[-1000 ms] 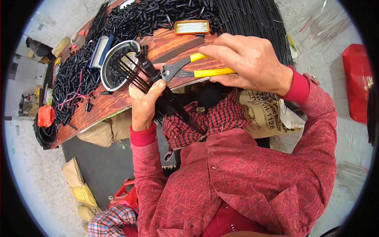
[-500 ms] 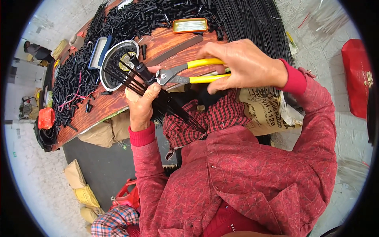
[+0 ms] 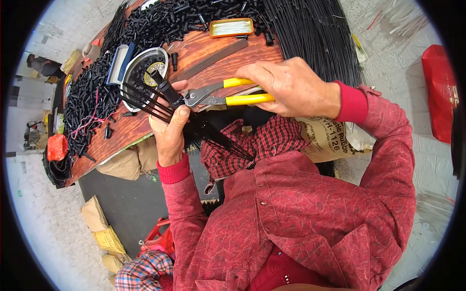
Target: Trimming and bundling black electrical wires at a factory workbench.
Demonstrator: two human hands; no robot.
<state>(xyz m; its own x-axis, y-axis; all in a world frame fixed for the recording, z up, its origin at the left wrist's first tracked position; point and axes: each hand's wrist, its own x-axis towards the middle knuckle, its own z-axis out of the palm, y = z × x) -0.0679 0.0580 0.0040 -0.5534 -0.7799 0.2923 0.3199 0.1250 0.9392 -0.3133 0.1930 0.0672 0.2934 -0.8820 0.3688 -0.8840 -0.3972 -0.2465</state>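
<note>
My left hand point(image 3: 167, 138) is closed around a bundle of thin black rods point(image 3: 213, 135), which fan out past my fingers toward the table and run back toward my lap. A black tubular fitting point(image 3: 170, 92) stands up from the same grip, beside my thumb. In my right hand point(image 3: 296, 87) are pliers point(image 3: 206, 93) with yellow handles and dark metal jaws. My fingers wrap around the handles. The jaws meet the lower end of the fitting, close to my left thumb; what lies between them is too small to make out.
On the reddish wooden table point(image 3: 208, 56) lie heaps of black tubular fittings point(image 3: 90, 99), an oval metal bowl point(image 3: 165, 58), a blue-and-white tray point(image 3: 118, 68), an orange-rimmed tin of thin white sticks point(image 3: 232, 27) and a flat brown bar point(image 3: 213, 59). Long black rods point(image 3: 310, 39) pile at the far right.
My right hand has moved left with the pliers and its grip has tightened, bringing the yellow handles closer together. The left hand, rods and fitting have shifted slightly left.
</note>
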